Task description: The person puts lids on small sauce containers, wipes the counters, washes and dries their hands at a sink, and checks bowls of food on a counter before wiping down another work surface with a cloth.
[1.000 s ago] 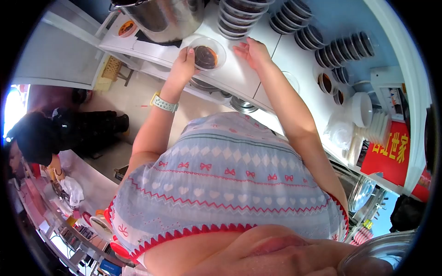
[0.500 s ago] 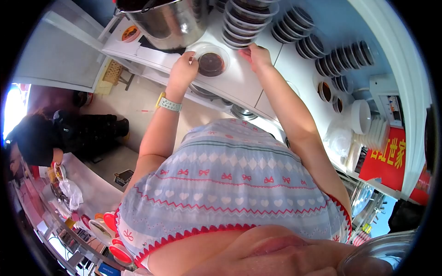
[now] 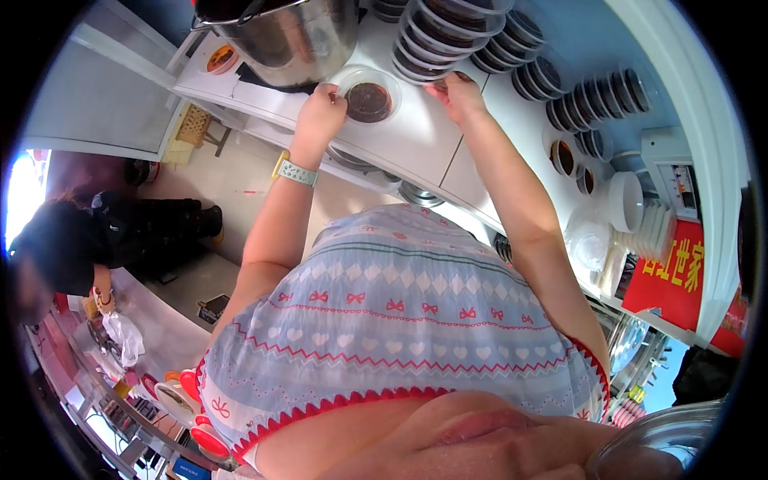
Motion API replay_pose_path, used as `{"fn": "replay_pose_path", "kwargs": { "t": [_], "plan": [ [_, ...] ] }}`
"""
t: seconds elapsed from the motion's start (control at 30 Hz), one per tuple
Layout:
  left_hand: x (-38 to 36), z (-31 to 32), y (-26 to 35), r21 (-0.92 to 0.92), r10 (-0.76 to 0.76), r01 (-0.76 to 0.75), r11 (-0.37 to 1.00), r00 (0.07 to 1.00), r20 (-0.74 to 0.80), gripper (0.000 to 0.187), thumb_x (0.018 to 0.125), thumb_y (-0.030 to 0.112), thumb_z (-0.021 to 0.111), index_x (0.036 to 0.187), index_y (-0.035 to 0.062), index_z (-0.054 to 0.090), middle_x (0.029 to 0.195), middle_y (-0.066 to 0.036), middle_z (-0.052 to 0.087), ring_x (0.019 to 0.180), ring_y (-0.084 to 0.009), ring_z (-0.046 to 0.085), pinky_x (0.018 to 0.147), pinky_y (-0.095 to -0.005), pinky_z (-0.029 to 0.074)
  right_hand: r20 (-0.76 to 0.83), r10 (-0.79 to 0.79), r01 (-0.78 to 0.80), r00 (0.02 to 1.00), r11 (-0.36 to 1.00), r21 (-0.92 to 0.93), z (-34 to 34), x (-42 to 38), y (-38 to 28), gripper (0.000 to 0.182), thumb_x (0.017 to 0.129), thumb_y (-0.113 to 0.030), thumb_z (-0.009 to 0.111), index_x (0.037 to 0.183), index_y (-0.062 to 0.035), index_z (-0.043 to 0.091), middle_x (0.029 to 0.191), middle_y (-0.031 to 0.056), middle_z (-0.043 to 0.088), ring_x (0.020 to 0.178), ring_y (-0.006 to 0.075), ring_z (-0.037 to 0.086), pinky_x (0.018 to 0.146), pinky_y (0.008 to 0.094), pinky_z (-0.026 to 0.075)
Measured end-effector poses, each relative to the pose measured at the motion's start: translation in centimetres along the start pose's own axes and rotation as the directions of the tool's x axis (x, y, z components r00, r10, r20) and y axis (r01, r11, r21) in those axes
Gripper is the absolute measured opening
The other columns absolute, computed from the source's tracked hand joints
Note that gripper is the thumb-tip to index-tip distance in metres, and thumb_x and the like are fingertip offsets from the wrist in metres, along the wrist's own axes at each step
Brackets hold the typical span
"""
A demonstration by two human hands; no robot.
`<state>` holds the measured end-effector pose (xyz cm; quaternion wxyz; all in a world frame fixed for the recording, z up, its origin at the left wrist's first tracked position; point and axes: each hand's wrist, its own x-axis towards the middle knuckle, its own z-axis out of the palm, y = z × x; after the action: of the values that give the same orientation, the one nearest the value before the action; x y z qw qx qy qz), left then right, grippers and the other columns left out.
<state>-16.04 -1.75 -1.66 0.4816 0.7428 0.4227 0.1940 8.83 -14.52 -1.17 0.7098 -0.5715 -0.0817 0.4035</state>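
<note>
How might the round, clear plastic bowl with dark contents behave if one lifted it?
The bowl would probably resist tipping, being broad and shallow. Its thin-looking rim may flex near the left hand, and the glossy contents might slosh.

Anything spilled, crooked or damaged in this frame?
No spill shows on the white counter. The stack of clear plastic tubs by the right hand seems to lean, though the wide lens may exaggerate it. The red sign with yellow lettering has a ragged lower edge.
</note>
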Motion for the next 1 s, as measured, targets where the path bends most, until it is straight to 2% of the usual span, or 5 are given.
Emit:
{"fn": "replay_pose_path", "kwargs": {
  "t": [0.1,0.43,0.67,0.83,1.0],
  "plan": [
    [0.5,0.8,0.4,-0.022,0.042,-0.043,0.999,0.997,-0.060,0.037,0.082,0.014,0.053,0.112,-0.0074,0.056,0.079,-0.019,0.067,0.068,-0.0269,0.069,0.072,-0.0358,0.052,0.032,-0.023,0.027,0.999,0.992,-0.119,-0.2,-0.5,-2.1,0.019,0.093,-0.010,0.055,0.100,0.0081,0.054,0.097,0.0179,0.066,0.081,0.0256,0.068,0.070,0.0298,0.060],
    [5.7,5.7,3.2,0.019,0.103,-0.103,0.994,0.995,-0.005,0.031,0.085,0.012,0.058,0.107,-0.0107,0.055,0.082,-0.016,0.067,0.065,-0.0230,0.069,0.064,-0.0306,0.058,0.110,-0.021,0.047,0.994,0.972,-0.232,-1.8,0.4,-6.4,0.022,0.093,-0.005,0.050,0.109,0.0091,0.054,0.106,0.0181,0.064,0.088,0.0282,0.068,0.074,0.0299,0.061],
    [10.3,10.6,6.3,-0.482,0.047,0.032,0.876,0.987,0.151,0.032,0.091,0.003,0.052,0.120,-0.0112,0.050,0.102,-0.020,0.063,0.089,-0.0241,0.068,0.072,-0.0271,0.060,0.017,0.015,-0.012,1.000,0.986,-0.168,-1.8,2.6,-6.6,0.024,0.093,-0.003,0.050,0.114,0.0082,0.053,0.113,0.0179,0.061,0.088,0.0297,0.068,0.071,0.0301,0.063],
    [11.5,11.8,8.7,-0.711,-0.019,0.137,0.689,0.985,0.171,0.051,0.099,0.027,0.043,0.141,0.0013,0.033,0.130,-0.016,0.051,0.102,-0.0258,0.063,0.087,-0.0343,0.056,0.012,-0.009,0.010,1.000,0.996,-0.086,-2.2,4.9,-6.5,0.027,0.092,-0.004,0.051,0.116,0.0088,0.050,0.113,0.0183,0.060,0.084,0.0303,0.068,0.067,0.0294,0.064],
    [6.3,12.0,14.8,-0.553,0.106,-0.081,0.829,0.994,0.014,0.078,0.095,0.048,0.049,0.152,0.0113,0.009,0.143,-0.014,0.041,0.121,-0.0243,0.049,0.100,-0.0328,0.043,-0.024,-0.061,0.060,0.998,0.998,-0.018,-1.7,6.8,-6.9,0.030,0.091,-0.002,0.049,0.117,0.0114,0.045,0.115,0.0202,0.056,0.083,0.0333,0.068,0.066,0.0304,0.064]
  ]
}}
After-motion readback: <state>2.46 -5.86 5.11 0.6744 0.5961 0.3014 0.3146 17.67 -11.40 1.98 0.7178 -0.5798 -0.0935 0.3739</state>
